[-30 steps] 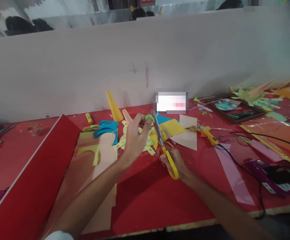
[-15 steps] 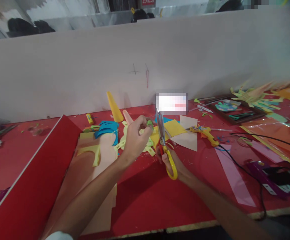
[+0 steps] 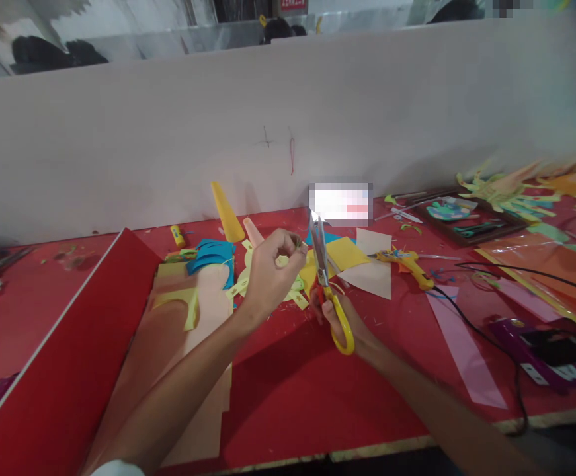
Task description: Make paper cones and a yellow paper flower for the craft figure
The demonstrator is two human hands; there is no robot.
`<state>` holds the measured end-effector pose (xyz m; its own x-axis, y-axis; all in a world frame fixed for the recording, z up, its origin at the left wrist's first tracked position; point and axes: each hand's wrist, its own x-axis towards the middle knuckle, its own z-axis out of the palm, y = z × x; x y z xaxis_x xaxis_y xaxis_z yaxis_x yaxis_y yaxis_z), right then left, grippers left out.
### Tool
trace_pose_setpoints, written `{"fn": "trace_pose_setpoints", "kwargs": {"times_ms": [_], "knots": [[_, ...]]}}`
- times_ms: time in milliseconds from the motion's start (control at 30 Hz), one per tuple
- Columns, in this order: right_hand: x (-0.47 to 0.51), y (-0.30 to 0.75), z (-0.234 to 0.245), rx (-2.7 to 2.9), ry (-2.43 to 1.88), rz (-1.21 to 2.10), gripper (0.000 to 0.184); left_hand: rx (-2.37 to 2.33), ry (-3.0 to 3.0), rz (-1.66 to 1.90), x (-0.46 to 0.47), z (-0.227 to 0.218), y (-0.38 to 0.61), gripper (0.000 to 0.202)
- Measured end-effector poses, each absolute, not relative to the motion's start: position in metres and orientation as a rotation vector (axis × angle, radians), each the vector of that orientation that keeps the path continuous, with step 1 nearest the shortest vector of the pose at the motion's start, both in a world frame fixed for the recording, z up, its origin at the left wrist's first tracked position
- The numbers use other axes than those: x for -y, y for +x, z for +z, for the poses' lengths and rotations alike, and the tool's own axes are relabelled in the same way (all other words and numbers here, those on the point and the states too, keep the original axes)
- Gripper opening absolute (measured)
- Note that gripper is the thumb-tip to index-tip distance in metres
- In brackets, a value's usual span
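Observation:
My left hand is raised over the table with thumb and fingertips pinched on a small piece of green paper, of which only a thin edge shows. To its right, my right hand grips scissors with yellow and red handles. Their blades point up and away, slightly parted, beside the left fingertips and apart from them. Beneath and behind the left hand lie pale yellow-green paper cut-outs, partly hidden by it. A yellow paper sheet lies behind the scissors.
A yellow glue gun with a black cord lies to the right. Blue curved paper pieces and peach sheets lie left, beside a red board. A yellow paper cone stands near the white partition. A dark tray sits far right.
The scissor blades have parted a little. The green piece in my left fingertips has turned, showing less of itself. Both hands stay in nearly the same place.

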<state>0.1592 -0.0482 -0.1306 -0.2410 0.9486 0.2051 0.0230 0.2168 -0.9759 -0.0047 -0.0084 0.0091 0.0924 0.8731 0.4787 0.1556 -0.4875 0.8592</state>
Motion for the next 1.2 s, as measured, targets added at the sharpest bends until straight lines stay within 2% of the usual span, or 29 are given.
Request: {"fn": "trace_pose_setpoints", "kwargs": {"times_ms": [267,567,733,900,1033,1200], "knots": [[0.048,0.158,-0.13,1.466,-0.952,1.218,0.064,-0.965,1.676,1.455,0.007,0.009,-0.003,0.039],[0.047,0.159,-0.138,1.455,-0.954,1.215,0.064,-0.994,1.622,1.443,0.0,0.0,-0.004,0.025],[0.047,0.161,-0.137,1.502,-0.962,1.186,0.064,-1.039,1.696,1.433,-0.003,-0.003,-0.007,0.009],[0.051,0.16,-0.127,1.502,-0.95,1.197,0.061,-1.014,1.698,1.429,-0.002,-0.001,-0.007,0.005],[0.054,0.159,-0.124,1.49,-0.947,1.236,0.06,-1.009,1.712,1.462,-0.001,0.0,-0.007,0.014],[0.054,0.158,-0.125,1.491,-0.949,1.212,0.059,-1.004,1.653,1.487,-0.001,0.002,-0.008,0.009]]}}
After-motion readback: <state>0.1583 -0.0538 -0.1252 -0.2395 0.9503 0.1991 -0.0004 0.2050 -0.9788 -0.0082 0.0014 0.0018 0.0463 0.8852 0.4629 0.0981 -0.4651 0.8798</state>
